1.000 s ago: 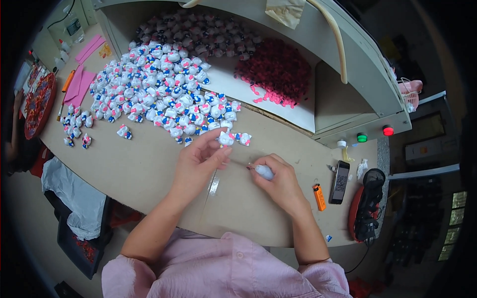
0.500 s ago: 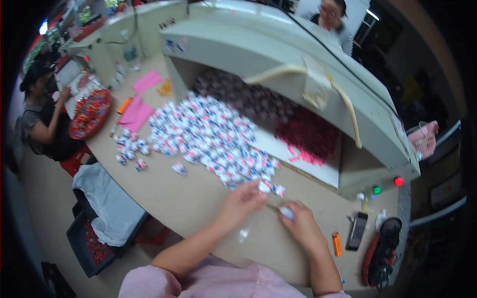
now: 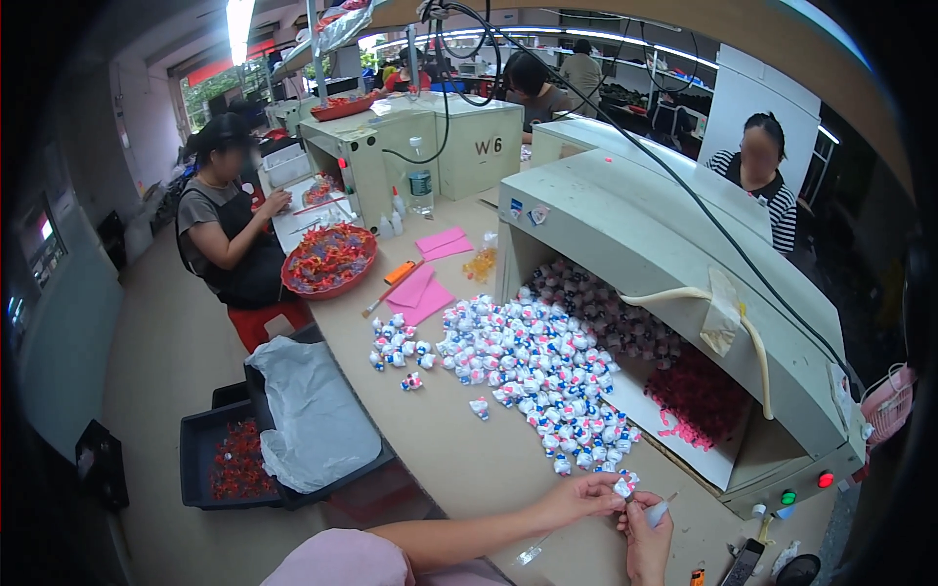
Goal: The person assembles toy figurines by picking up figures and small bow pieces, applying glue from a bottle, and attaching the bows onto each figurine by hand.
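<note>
Near the lower edge, my left hand (image 3: 578, 500) pinches a small white figurine (image 3: 622, 487) with pink and blue details. Close against it, my right hand (image 3: 645, 547) is closed around a small white squeeze bottle (image 3: 656, 513) with a thin pointed tip. The fingertips of both hands almost meet at the figurine. Beyond them spreads a large pile of similar white figurines (image 3: 532, 366) on the beige table (image 3: 420, 430). A smaller cluster (image 3: 394, 344) lies at its left. A clear plastic scrap (image 3: 529, 556) is beside my left forearm.
A grey-green hooded box (image 3: 674, 244) shelters more figurines and small pink pieces (image 3: 689, 430). Pink sheets (image 3: 420, 293), a brush (image 3: 379, 301) and a red basket (image 3: 330, 290) lie leftward. One co-worker (image 3: 230, 220) sits left; another person (image 3: 767, 186) is behind the box. A phone (image 3: 745, 564) lies right.
The view has swung up and left, showing more of the room. My right hand has come closer to my left, with the bottle now tipped up beside the figurine.
</note>
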The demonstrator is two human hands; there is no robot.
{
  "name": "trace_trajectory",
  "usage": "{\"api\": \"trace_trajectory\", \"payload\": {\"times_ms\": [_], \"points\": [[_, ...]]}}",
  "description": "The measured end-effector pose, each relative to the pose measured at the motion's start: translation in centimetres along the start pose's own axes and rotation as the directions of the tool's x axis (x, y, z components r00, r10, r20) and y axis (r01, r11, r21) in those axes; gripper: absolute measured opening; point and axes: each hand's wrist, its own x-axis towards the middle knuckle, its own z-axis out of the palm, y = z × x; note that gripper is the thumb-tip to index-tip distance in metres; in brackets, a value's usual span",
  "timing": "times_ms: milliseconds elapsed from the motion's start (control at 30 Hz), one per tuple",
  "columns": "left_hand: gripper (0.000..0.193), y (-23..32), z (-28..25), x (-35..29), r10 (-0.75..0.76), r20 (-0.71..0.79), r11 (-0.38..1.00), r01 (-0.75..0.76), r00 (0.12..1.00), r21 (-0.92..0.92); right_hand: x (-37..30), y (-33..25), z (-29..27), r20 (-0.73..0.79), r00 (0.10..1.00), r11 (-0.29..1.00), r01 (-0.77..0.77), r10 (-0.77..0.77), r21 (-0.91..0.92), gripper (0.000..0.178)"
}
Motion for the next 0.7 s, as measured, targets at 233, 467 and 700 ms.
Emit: {"api": "trace_trajectory", "payload": {"times_ms": [233,467,700], "points": [[0.047,-0.5,-0.2,-0.4,0.019,-0.021,0.999,-0.018,1.0,0.048,-0.8,-0.4,-0.6,0.09,0.994,0.998,-0.066,0.067,-0.019,0.024],[0.048,-1.2,0.8,-0.3,-0.045,0.066,0.998,0.049,0.997,-0.051,-1.4,0.9,-5.3,0.251,0.935,0.95,-0.287,0.251,0.121,0.03],[0.046,1.2,-0.3,-1.5,0.167,-0.209,0.896,-0.06,0.964,0.439,1.7,0.7,-2.2,0.285,0.93,0.929,-0.297,0.231,0.219,0.012]]}}
